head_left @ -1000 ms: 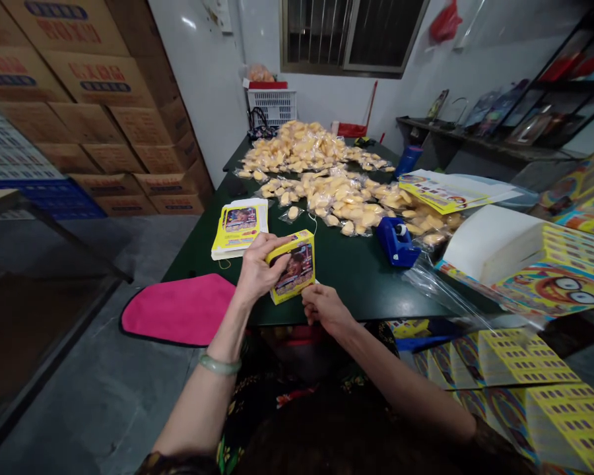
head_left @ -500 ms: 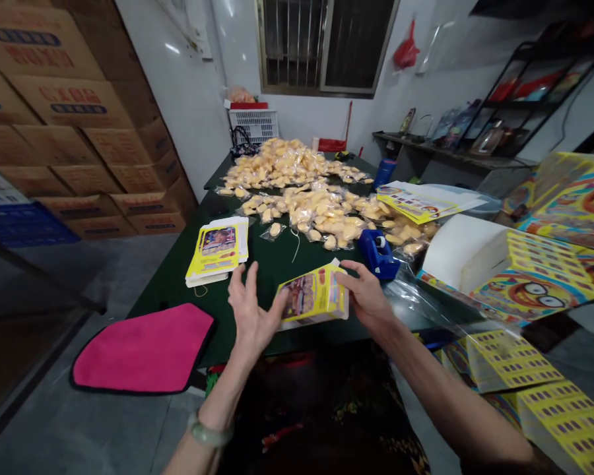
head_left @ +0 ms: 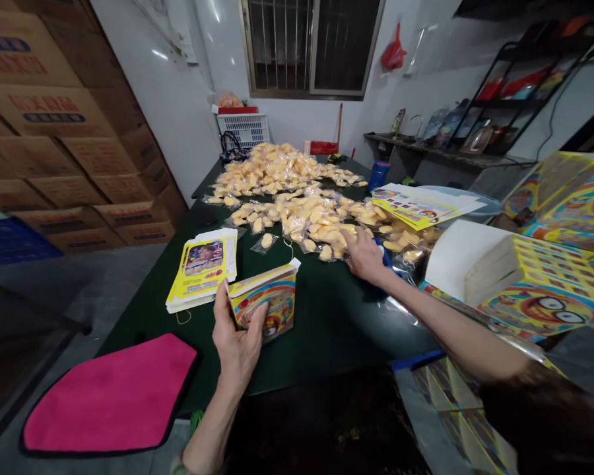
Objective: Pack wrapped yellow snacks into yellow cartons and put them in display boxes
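A small yellow printed cardboard box [head_left: 264, 305] sits tilted in the left hand [head_left: 237, 340] at the near edge of the dark green table [head_left: 327, 330], thumb on its front, fingers behind, pinching it. The right hand [head_left: 366, 257] reaches to the pile of clear-wrapped pale yellow pieces [head_left: 307, 208]; I can't tell how its fingertips close. Under that wrist is a blue tape dispenser [head_left: 385, 262]. Left of the box lies a stack of flat yellow printed cartons [head_left: 202, 264]; farther right, a large open colourful carton [head_left: 519, 284].

Barred window [head_left: 313, 49] in pale wall [head_left: 202, 89]; dark green table [head_left: 321, 330]; grey floor [head_left: 113, 290].
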A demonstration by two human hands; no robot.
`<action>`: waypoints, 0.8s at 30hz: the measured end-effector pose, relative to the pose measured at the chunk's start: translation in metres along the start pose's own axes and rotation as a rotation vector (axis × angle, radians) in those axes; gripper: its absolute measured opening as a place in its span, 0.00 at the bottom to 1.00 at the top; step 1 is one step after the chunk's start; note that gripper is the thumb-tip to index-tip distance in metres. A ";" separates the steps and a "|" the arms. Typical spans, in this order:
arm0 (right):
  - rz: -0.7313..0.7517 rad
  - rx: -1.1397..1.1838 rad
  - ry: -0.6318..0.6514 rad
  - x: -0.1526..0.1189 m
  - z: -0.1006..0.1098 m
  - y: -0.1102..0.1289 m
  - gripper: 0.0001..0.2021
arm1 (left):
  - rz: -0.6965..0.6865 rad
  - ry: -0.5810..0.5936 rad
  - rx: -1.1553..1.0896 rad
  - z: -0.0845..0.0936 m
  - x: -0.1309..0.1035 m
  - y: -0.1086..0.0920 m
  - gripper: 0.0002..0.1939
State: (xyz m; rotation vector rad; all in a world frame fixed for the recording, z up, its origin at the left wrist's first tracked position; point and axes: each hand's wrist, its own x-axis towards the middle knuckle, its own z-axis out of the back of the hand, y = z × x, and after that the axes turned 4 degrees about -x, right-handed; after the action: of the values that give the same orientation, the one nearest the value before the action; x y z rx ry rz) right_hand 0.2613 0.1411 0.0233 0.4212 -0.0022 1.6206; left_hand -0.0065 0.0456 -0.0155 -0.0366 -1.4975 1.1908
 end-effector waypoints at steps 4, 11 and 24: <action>0.074 -0.266 0.114 0.060 -0.030 -0.018 0.31 | 0.091 0.104 -0.029 -0.001 -0.005 -0.002 0.14; 0.116 -0.001 0.138 0.104 -0.023 -0.037 0.13 | 0.110 0.160 0.029 0.001 0.015 -0.007 0.22; 0.211 1.482 0.388 -0.018 0.073 0.039 0.17 | 0.160 0.310 0.458 -0.016 0.036 -0.019 0.19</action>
State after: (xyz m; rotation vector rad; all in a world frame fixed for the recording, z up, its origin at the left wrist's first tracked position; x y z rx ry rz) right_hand 0.2438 0.1016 0.0959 1.2178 1.5507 1.6360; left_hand 0.0044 0.0685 0.0201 -0.0301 -0.9431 1.5561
